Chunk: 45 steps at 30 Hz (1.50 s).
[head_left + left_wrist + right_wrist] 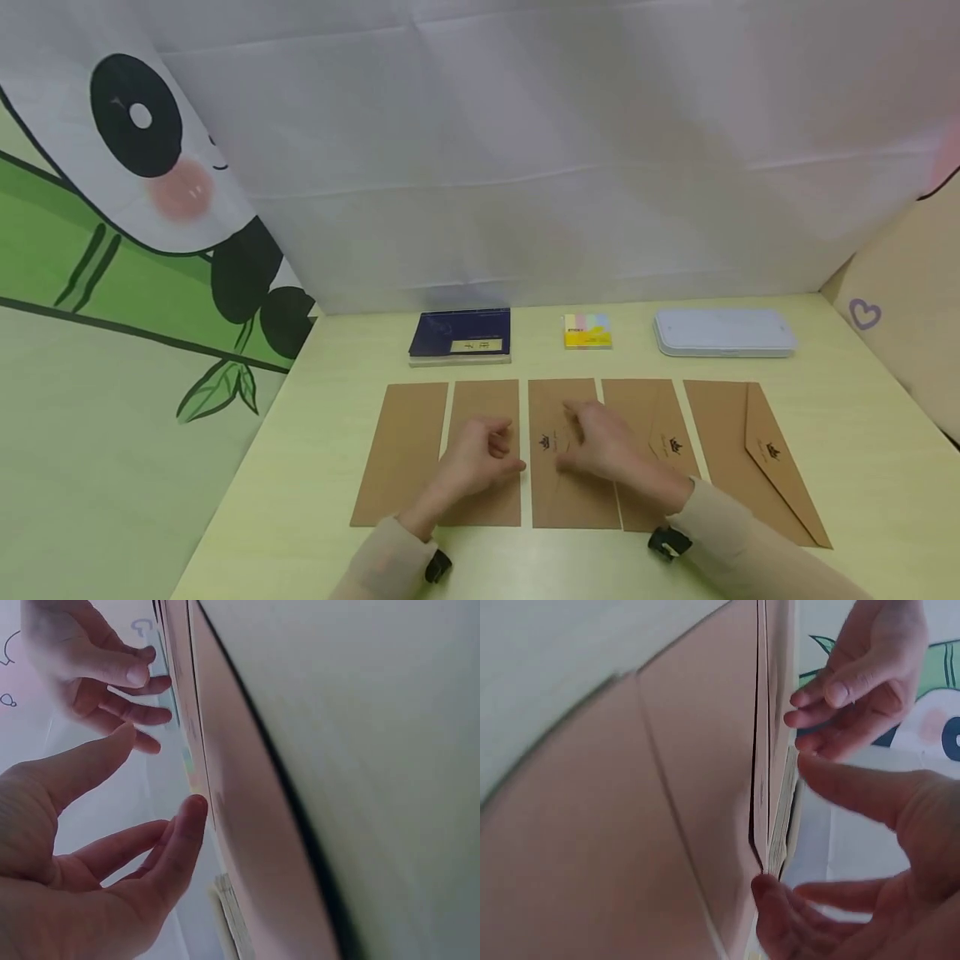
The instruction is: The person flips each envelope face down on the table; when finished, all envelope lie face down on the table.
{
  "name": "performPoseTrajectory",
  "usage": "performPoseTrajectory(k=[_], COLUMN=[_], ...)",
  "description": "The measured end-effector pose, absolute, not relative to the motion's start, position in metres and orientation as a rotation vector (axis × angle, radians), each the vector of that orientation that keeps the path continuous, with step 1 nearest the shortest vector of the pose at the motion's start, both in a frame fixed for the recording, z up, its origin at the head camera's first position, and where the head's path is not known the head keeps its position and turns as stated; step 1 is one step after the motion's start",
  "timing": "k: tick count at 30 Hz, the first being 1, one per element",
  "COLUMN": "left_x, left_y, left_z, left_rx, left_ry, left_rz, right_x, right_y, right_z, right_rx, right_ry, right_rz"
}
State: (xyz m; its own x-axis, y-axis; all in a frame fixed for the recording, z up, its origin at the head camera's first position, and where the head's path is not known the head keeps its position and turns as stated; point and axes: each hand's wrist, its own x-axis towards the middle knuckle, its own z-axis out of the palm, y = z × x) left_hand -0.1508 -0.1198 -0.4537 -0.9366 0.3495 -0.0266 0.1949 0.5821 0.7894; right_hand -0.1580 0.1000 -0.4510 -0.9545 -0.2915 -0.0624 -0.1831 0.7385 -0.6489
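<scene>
Several brown kraft envelopes lie side by side in a row on the table. My left hand (480, 458) hovers over the second envelope from the left (483, 400), its thumb and fingers loosely bent and apart with nothing between them. Close over the middle envelope (577, 504), which bears a small crown print, is my right hand (603, 442), thumb and fingers spread around bare air. In the left wrist view the left fingertips (195, 806) come right at the envelopes' surface. The right wrist view shows the right fingertips (763, 885) beside an envelope's flap edge.
Behind the row stand a dark blue book (465, 329), a pack of sticky notes (588, 332) and a pale pencil case (725, 332). The leftmost envelope (405, 442) and the rightmost envelope (720, 442) flank the hands. A white cloth (525, 167) hangs at the table's back edge.
</scene>
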Motion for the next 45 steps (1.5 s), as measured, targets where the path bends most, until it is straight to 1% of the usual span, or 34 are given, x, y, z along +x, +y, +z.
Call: performPoseTrajectory(k=[8,14,23,38,45], left_x=[-0.148,-0.148,-0.150,-0.149,-0.149], left_y=[-0.109,-0.106,-0.099,-0.092,-0.092], left_z=[-0.456,-0.454,-0.452,-0.448,-0.447], left_rx=[0.500,0.469,0.463,0.441,0.457], left_ry=[2.637,2.653,2.654,2.571,2.590], left_rz=[1.234,1.142,1.039,1.068,1.033], right_x=[-0.162,-0.161,-0.164,-0.168,-0.169], right_y=[0.128,0.138,0.141,0.138,0.137], right_z=[-0.454,-0.447,-0.443,-0.441,-0.438], right_rx=[-0.482,-0.419,-0.349,-0.133,-0.158], right_ry=[2.674,2.657,2.640,2.586,2.548], right_rz=[-1.119,-1.042,-1.071,-1.158,-1.199])
